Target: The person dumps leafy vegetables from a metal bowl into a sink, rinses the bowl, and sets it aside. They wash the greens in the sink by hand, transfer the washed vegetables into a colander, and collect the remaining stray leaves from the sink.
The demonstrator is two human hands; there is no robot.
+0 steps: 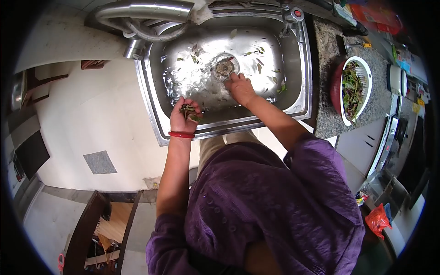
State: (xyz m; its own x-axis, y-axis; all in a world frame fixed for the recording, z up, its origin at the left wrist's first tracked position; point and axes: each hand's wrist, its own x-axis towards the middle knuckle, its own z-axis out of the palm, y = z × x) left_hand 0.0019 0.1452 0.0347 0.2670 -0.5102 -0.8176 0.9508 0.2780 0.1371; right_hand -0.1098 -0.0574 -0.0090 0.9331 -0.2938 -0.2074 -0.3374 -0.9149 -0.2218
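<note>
My left hand [179, 120] is at the near left side of the metal sink [153, 85], its fingers curled around a small bunch of leafy greens [190, 112]. Down in the basin, my right hand [240, 89] has its fingers bent and drawn together beside the drain strainer [225, 67]. Whatever those fingertips pinch is hidden. Brownish scraps lie in the strainer. Loose green leaves [259, 68] are scattered over the wet basin floor, on both sides of the drain.
Right of the sink, a red bowl [337, 89] with a white colander [366, 78] full of greens stands on the speckled counter [326, 43]. A metal faucet [146, 13] reaches over the sink's far left corner. A red plastic bag [378, 221] is at the lower right.
</note>
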